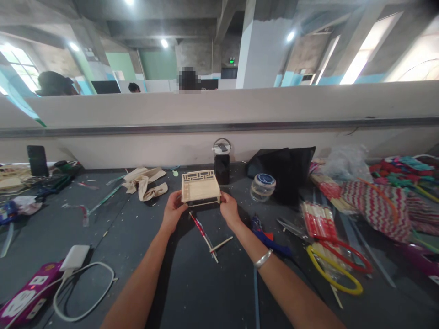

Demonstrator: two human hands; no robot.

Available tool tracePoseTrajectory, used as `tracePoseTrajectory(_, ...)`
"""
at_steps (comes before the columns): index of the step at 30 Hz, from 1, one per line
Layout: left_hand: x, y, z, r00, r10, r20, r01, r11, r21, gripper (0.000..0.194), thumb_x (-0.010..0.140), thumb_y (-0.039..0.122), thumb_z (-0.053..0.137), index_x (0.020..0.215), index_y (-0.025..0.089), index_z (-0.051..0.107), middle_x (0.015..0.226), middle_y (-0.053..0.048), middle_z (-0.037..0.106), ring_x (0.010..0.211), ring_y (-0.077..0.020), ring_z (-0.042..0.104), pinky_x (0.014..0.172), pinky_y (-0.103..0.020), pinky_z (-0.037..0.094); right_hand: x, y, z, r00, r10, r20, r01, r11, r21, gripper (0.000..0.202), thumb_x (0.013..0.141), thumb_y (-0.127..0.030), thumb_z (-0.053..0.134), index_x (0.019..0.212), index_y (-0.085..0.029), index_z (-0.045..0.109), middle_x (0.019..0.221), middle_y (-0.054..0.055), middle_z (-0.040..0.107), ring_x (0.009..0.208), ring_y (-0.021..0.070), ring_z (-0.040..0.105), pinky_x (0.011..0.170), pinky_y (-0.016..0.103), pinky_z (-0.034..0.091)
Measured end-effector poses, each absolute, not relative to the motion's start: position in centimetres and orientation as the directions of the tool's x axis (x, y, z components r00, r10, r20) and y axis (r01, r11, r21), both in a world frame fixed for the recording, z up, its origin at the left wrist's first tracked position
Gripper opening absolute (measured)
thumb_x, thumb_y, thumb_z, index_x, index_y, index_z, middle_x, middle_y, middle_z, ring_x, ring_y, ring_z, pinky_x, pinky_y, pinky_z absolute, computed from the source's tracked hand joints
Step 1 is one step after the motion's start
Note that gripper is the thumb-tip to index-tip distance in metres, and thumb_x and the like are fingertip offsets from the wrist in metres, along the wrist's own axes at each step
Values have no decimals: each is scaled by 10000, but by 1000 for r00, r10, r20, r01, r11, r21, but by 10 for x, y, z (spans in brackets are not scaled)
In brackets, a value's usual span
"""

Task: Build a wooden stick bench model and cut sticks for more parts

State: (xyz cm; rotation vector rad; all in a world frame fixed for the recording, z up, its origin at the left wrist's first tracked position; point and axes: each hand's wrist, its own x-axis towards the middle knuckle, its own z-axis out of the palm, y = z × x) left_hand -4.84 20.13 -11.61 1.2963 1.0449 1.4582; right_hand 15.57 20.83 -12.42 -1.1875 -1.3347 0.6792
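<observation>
A small wooden model bench, built of pale thin strips with a latticed back rail, is between my two hands at the middle of the table. My left hand grips its left end, thumb toward the front. At the opposite end, my right hand closes on the right side near the front leg. The model looks roughly level; whether its legs touch the table I cannot tell. Just in front of it lies a slim red-and-white stick, with a short wooden stick touching its lower end.
Right of my forearm are a blue-handled tool, scissors with yellow and red handles and packs of sticks. A clear jar and a black bottle stand behind. Crumpled cloth and a purple power strip lie left.
</observation>
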Motion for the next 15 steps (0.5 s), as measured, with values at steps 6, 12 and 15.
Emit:
tracePoseTrajectory(6, -52, 201, -118, -78, 976, 203, -141, -212, 967, 599, 621, 162, 635, 1195, 237, 481, 1270, -64, 549, 1127, -230, 541, 951, -368, 416, 155, 205, -118, 170, 936, 309, 194, 275, -942, 475, 619, -54, 403, 969, -200, 688, 914, 22, 737, 822, 188, 673, 778, 325, 519)
tracePoseTrajectory(12, -51, 204, -106, -38, 990, 134, -211, -139, 968, 500, 758, 332, 557, 1225, 158, 525, 1175, -104, 626, 1097, -254, 567, 946, -394, 418, 153, 201, -107, 146, 946, 290, 162, 266, -950, 452, 620, -65, 416, 954, -205, 687, 924, 18, 729, 837, 192, 664, 799, 327, 509)
tracePoseTrajectory(15, -48, 206, -98, -21, 992, 125, -227, -126, 966, 441, 794, 425, 547, 1123, 138, 613, 1149, -108, 648, 1079, -262, 577, 936, -388, 427, 150, 199, -101, 122, 951, 283, 141, 266, -954, 452, 624, -69, 419, 966, -203, 682, 933, 16, 725, 824, 181, 661, 803, 316, 506)
